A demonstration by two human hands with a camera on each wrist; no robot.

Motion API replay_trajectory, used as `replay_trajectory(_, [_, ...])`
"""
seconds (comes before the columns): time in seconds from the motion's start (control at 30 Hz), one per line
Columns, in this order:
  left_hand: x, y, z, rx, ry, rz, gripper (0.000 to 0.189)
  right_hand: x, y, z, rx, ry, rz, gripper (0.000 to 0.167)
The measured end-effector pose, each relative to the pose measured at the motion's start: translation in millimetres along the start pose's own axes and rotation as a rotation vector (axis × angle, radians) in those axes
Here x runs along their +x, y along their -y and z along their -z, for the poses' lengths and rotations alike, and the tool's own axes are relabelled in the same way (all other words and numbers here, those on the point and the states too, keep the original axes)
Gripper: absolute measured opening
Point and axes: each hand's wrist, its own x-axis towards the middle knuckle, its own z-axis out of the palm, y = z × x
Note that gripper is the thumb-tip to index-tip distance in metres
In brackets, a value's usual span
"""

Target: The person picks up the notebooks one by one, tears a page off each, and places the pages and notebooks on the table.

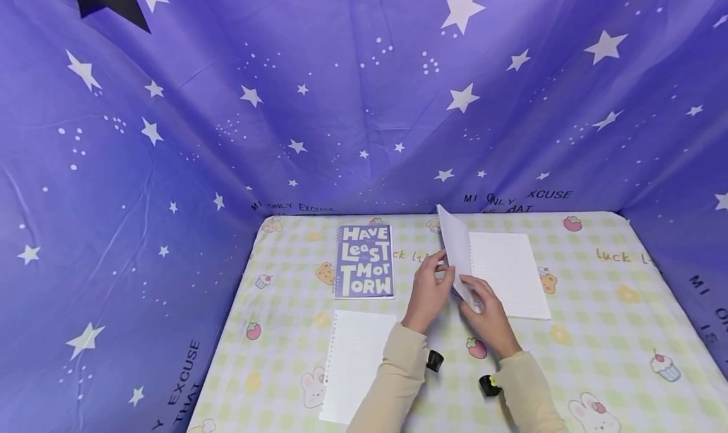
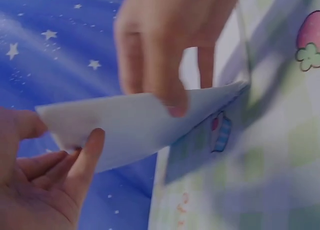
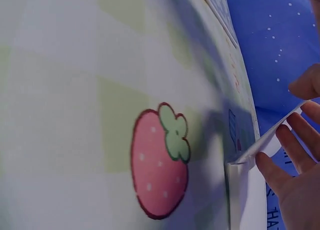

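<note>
An open spiral notebook point(image 1: 506, 275) lies at the back right of the table, lined white pages facing up. Its left-side leaf point(image 1: 457, 250) stands raised and tilted at the binding. My left hand point(image 1: 429, 291) pinches the leaf's outer side; in the left wrist view that hand point(image 2: 50, 180) has thumb and fingers on either face of the leaf point(image 2: 125, 120). Closer to the near edge, my right hand point(image 1: 490, 313) grips the same leaf. Fingers of the right hand point(image 3: 300, 175) lie along the leaf in the right wrist view, its thumb opposite.
A closed blue notebook point(image 1: 364, 262) with large white lettering lies left of the hands. Nearer me, a loose lined sheet point(image 1: 358, 363) with a perforated edge lies partly under my left forearm. The checked tablecloth point(image 1: 614, 332) ends at star-printed purple curtains point(image 1: 364, 91).
</note>
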Motion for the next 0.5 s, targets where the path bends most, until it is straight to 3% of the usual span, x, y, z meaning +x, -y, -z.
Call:
replay_trajectory(0.23, [-0.6, 0.4, 9.7, 0.089, -0.089, -0.017, 0.042, -1.7, -2, -2, -0.059, 0.003, 0.035, 0.055])
replay_trajectory(0.5, [-3.7, 12.5, 21.8, 0.157, -0.090, 0.058, 0.048, -3.9, 0, -4, -0.138, 0.052, 0.052, 0.049])
